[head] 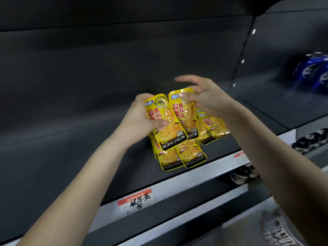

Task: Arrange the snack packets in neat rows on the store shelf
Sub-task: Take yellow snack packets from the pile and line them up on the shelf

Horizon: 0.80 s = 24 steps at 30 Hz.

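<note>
2 packets (170, 125) in grip, L hand (142, 116) + R hand (204, 98); approx 5 more (overlapping) on shelf (85, 142).

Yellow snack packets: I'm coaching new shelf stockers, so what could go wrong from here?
1. The left hand grips the left packet and the right hand pinches the right packet by its top; either might slip onto the loose packets below.
2. Those lie overlapped and crooked near the shelf lip; a careless nudge could push them off.
</note>
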Tool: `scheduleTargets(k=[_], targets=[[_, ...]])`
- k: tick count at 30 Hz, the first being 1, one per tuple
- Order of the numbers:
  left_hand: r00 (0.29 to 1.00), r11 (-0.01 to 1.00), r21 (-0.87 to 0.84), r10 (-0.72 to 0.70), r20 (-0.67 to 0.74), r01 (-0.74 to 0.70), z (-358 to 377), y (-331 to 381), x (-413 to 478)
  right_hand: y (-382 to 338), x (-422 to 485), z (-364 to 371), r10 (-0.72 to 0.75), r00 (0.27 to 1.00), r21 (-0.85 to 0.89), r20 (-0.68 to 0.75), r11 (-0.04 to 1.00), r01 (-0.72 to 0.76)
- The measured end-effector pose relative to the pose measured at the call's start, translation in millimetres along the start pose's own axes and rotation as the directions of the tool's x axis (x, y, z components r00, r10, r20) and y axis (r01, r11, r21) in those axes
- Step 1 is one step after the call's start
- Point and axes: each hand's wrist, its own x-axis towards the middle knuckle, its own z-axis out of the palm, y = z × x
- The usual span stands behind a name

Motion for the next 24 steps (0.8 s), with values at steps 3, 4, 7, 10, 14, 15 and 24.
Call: scheduleTargets(k=[3, 4, 7, 10, 14, 15, 24], targets=[[0.997, 0.995, 0.092, 0.042, 0.065, -0.048, 42, 21, 15, 12, -23, -45, 0.032, 0.995, -0.143, -0.096, 0.989, -0.046], [0.995, 0.99, 0.126, 0.056, 0.081, -0.066, 56, 27, 18, 20, -28, -58, 0.042, 0.992, -0.153, -0.123, 0.986, -0.06], [0.989, 0.976, 0.201, 0.058, 0.138, -0.085, 92, 35, 20, 46, -38, -85, 0.105, 0.98, -0.023, -0.166, 0.994, -0.111], [0.983, 0.953, 0.295, 0.011, 0.184, -0.066, 115, 29, 17, 69, -43, -90, 0.179, 0.977, -0.059, -0.116, 0.981, -0.187], [0.996, 0.861, 0.506, 0.015, 0.093, -0.061, 126, 19, 13, 88, -39, -84, 0.095, 0.986, -0.312, -0.139, 0.94, -0.135], [0.998, 0.826, 0.562, 0.017, 0.065, -0.05, 126, 18, 14, 89, -38, -82, 0.053, 0.988, -0.388, -0.142, 0.915, -0.105], [0.987, 0.728, 0.681, -0.038, 0.154, -0.078, 136, 16, 19, 108, -33, -82, -0.066, 0.998, -0.924, 0.019, 0.381, 0.043]])
